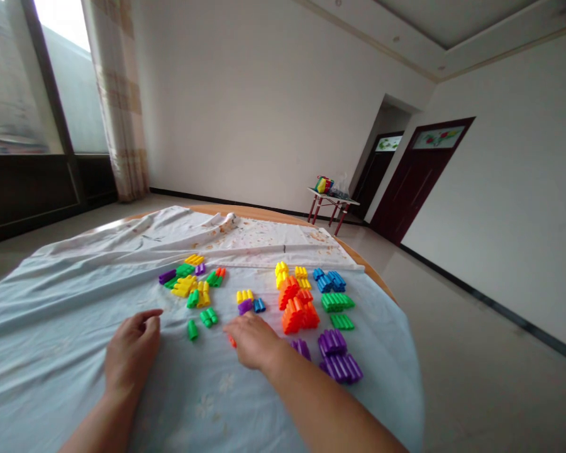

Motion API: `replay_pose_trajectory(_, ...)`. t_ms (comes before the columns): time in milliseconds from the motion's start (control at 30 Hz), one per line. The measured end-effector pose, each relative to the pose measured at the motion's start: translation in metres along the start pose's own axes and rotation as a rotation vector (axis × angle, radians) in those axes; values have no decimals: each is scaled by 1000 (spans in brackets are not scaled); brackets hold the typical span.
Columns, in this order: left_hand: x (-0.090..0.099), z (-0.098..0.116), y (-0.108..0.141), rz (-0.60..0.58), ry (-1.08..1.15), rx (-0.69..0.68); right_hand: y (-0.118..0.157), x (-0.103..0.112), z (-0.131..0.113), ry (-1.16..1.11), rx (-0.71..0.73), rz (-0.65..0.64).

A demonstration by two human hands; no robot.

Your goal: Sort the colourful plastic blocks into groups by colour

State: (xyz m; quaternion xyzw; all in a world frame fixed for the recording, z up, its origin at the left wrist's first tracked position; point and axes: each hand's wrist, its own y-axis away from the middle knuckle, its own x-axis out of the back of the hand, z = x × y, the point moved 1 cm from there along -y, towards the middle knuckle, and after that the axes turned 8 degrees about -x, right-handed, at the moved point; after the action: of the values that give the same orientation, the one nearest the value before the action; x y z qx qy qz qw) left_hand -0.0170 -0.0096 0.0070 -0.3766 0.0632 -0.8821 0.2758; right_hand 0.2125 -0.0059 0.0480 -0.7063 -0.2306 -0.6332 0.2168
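My left hand [134, 345] hovers over or rests on the cloth at the left, loosely curved, index finger stretched out, with nothing visible in it. Nearest to it is a single green plastic block [192, 329]. Palm down, my right hand [252, 340] has its fingers closed at a small orange block [232, 341], which they partly cover. Just beyond those fingers are a purple block [245, 306], a yellow block [244, 296] and a blue block [259, 305]. Another green block [208, 317] sits between the hands. Mixed-colour blocks, including a yellow cluster [183, 286], form a loose pile farther back.
Right of my right hand are colour groups: orange blocks [299, 308], yellow blocks [282, 275], blue blocks [329, 280], green blocks [338, 302] and purple blocks [340, 367]. A wrinkled light-blue cloth [245, 402] covers the round table. A small side table [332, 196] stands by the far wall.
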Motion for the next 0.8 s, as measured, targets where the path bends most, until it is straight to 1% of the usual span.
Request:
replay_pose_trajectory(67, 0, 0, -1, -3, -8, 6, 1, -2, -2, 30, -32, 10)
replay_pose_trajectory(167, 0, -1, -2, -20, -26, 12, 8, -3, -8, -11, -140, 52)
replay_pose_trajectory(233, -1, -2, -3, -29, -39, 13, 14, -3, -14, -59, -222, 26)
replay_pose_trajectory(300, 0, -2, -3, -32, -48, 17, 21, -3, -18, -82, -293, -28)
replay_pose_trajectory(367, 0, -1, -3, -37, -59, 30, 27, -1, -20, -86, -327, -41)
replay_pose_trajectory(433, 0, -1, -3, -45, -67, 41, 33, 1, -18, -108, -281, 13)
replay_pose_trajectory(500, 0, -3, -3, -50, -66, 35, 38, 3, -15, -133, -173, 78)
replay_pose_trajectory(533, -1, -4, -3, -50, -65, 29, 39, 3, -13, -132, -119, 90)
replay_pose_trajectory(600, -2, -7, -4, -52, -69, 24, 42, 2, -9, -97, -55, 70)
replay_pose_trajectory(700, -4, -12, -7, -52, -95, 35, 42, -2, -8, -45, -51, 18)
replay_pose_trajectory(800, -7, -20, -9, -33, -104, 19, 45, -2, -10, -95, -58, 42)
